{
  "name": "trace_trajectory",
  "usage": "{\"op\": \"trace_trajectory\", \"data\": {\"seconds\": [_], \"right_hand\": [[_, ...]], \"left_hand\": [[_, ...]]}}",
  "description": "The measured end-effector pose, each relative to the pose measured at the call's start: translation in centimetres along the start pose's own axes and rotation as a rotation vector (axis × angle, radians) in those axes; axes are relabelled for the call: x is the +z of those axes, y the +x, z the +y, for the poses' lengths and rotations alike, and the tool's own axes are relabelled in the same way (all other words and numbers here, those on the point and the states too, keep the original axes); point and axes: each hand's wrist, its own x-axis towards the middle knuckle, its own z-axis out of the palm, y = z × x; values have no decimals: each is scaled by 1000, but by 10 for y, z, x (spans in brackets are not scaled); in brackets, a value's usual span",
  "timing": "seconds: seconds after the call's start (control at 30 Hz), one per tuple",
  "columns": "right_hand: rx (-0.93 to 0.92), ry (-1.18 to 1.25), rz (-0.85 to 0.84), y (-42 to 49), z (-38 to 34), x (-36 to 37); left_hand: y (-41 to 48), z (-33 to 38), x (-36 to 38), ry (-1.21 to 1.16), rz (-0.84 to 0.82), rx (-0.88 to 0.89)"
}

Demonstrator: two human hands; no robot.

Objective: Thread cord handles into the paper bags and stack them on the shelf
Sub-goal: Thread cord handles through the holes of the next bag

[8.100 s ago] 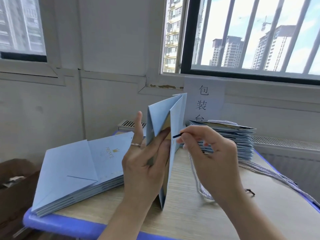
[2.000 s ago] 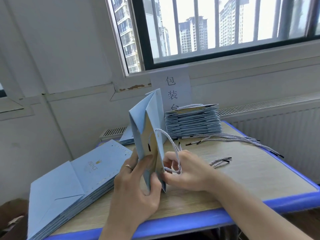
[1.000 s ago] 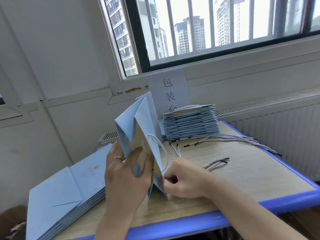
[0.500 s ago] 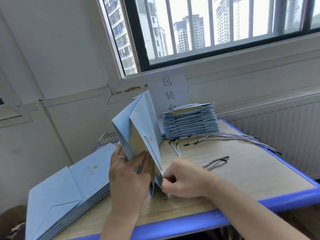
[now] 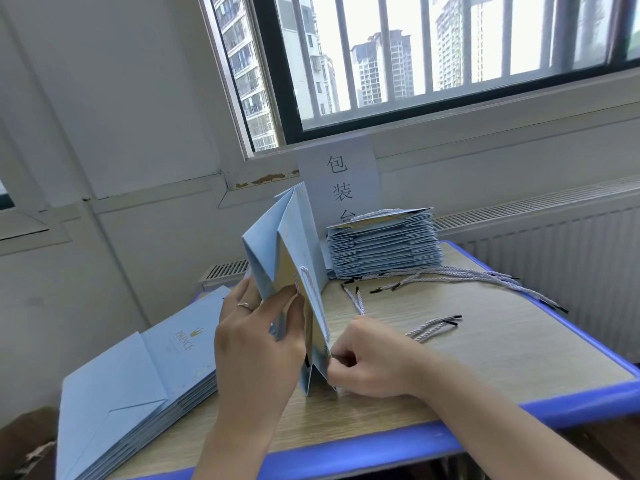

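Observation:
A light blue paper bag stands half folded on the table, its mouth end down by my hands. My left hand grips its near panels, thumb on one side and fingers on the other. My right hand pinches the bag's lower right edge, where a white twisted cord runs down the panel as a loop. A stack of flat bags without handles lies at the left. A stack of bags with cords sits at the back.
Loose white cords with black tips lie spread across the wooden table, and a short pair lies right of my hands. The table has a blue rim. A paper sign leans on the wall below the window.
The cord loop has been drawn tighter against the bag panel. My right hand stays at the bag's lower edge, and the bag has tilted slightly left.

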Motion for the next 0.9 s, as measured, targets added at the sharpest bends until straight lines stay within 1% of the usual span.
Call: {"op": "trace_trajectory", "data": {"seconds": [0.2, 0.33, 0.57, 0.9], "right_hand": [[18, -3, 2, 0, -1, -1], [32, 9, -3, 0, -1, 0], [31, -1, -8, 0, -2, -1], [44, -1, -22, 0, -2, -1]], "left_hand": [[-2, -1, 5, -5, 5, -33], [-8, -3, 11, -62, -2, -109], [-13, -7, 14, 1, 14, -59], [-18, -10, 15, -31, 34, -90]]}}
